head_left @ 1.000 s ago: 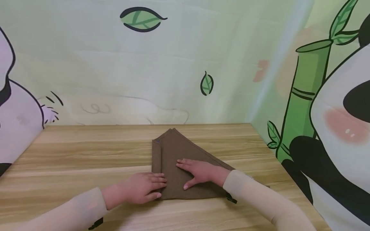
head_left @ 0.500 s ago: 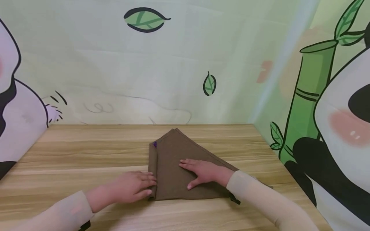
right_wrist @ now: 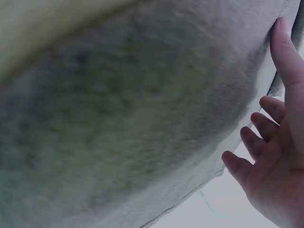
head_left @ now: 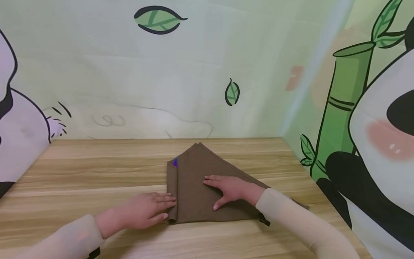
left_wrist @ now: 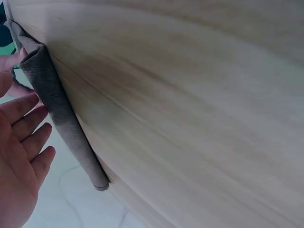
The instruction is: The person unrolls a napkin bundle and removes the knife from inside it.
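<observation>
A brown folded cloth (head_left: 197, 201) lies on the wooden table, peaked at its far side and tapering to the right. Its left edge is rolled into a narrow strip, the rolled edge (head_left: 171, 180). My left hand (head_left: 142, 211) touches this roll near its front end, with fingers extended. In the left wrist view the roll (left_wrist: 61, 109) runs alongside the fingertips. My right hand (head_left: 231, 190) rests on the middle of the cloth, fingers straight and thumb spread. A small blue-purple patch (head_left: 175, 162) shows at the cloth's upper left corner.
The wooden table (head_left: 97, 169) extends around the cloth, its far edge against a printed backdrop (head_left: 113, 72) with leaves and panda drawings. At the right stands a side panel with a printed bamboo stalk (head_left: 343, 100).
My left hand has shifted left along with the cloth's left edge, which now looks more rounded and rolled. The blue-purple patch shows more. My right hand stays spread on the cloth.
</observation>
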`<state>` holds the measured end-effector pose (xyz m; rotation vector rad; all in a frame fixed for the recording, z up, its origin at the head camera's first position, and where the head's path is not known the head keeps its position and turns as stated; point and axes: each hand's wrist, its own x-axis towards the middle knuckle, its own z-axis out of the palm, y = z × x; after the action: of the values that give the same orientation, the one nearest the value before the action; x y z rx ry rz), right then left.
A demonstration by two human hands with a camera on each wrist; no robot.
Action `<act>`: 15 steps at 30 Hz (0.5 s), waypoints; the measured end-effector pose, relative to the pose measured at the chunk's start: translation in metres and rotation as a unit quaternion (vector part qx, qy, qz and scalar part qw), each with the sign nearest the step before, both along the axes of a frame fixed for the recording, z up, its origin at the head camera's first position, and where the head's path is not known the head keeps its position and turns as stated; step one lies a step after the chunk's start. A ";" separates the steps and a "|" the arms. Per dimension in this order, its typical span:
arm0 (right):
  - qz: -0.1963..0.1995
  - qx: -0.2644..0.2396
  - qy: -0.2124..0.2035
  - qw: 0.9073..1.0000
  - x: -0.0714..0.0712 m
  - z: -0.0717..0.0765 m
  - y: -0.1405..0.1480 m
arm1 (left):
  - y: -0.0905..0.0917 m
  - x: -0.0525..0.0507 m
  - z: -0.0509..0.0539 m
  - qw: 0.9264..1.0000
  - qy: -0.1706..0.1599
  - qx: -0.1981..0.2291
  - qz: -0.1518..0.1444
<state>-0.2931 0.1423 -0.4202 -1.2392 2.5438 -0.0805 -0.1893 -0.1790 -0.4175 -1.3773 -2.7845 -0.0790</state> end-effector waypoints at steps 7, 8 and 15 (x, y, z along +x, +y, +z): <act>-0.001 -0.007 0.009 1.000 0.000 0.006 -0.011 | 0.020 -0.008 0.006 0.999 0.013 -0.023 -0.030; -0.001 -0.006 0.006 1.000 0.000 0.006 -0.011 | 0.023 -0.009 0.006 0.999 0.012 -0.029 -0.033; -0.008 0.001 -0.007 1.000 0.003 -0.001 -0.016 | 0.032 -0.013 0.004 0.998 -0.006 -0.055 -0.020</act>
<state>-0.2905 0.1268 -0.4214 -1.2142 2.5418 -0.0909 -0.2024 -0.1468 -0.4135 -1.4626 -2.8104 0.0659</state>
